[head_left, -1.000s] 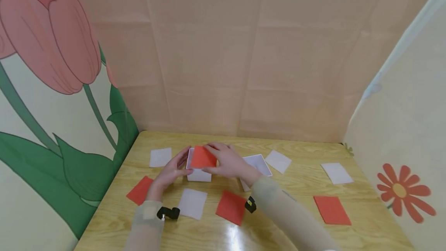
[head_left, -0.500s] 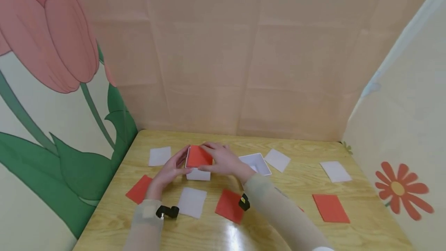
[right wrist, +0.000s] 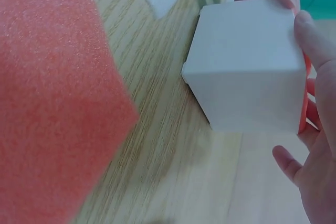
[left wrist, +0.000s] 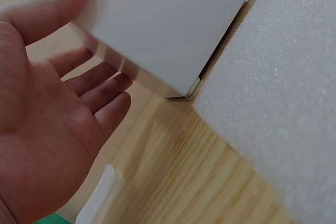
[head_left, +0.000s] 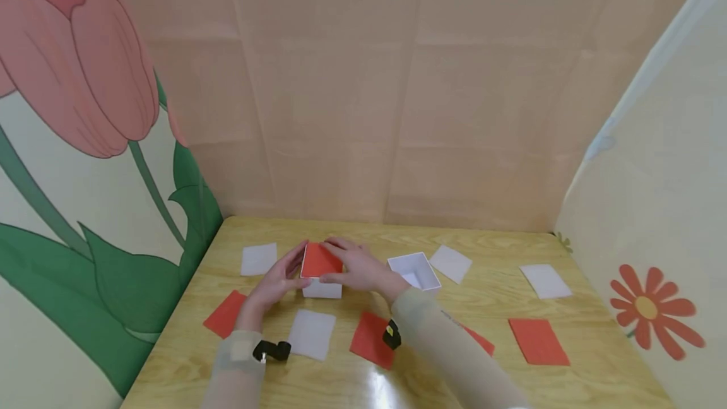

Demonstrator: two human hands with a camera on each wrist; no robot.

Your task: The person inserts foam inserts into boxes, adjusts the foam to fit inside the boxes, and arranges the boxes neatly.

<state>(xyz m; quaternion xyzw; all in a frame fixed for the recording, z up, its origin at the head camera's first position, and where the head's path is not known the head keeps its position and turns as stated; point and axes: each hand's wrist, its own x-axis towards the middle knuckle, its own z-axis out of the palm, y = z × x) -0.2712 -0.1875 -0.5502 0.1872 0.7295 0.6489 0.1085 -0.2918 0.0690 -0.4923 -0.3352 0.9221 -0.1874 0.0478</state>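
A small white box stands between my hands near the back of the table, left of centre. A red foam sheet covers its top, almost level with the rim. My left hand holds the box, fingers along its left side and thumb at the near top corner. On the right, my right hand has its thumb at the near top edge and its other fingers over the sheet's right part. In the right wrist view, the sheet's red edge shows beside the fingers; the box's inside is hidden.
Another white box, open at the top, stands to the right. White foam sheets and red foam sheets lie scattered about the wooden table. My right forearm partly covers a red sheet.
The red foam sheet has moved left and down, from tilted over the box to lying flat across its top. My right hand has shifted left with it; my left hand stays at the box.
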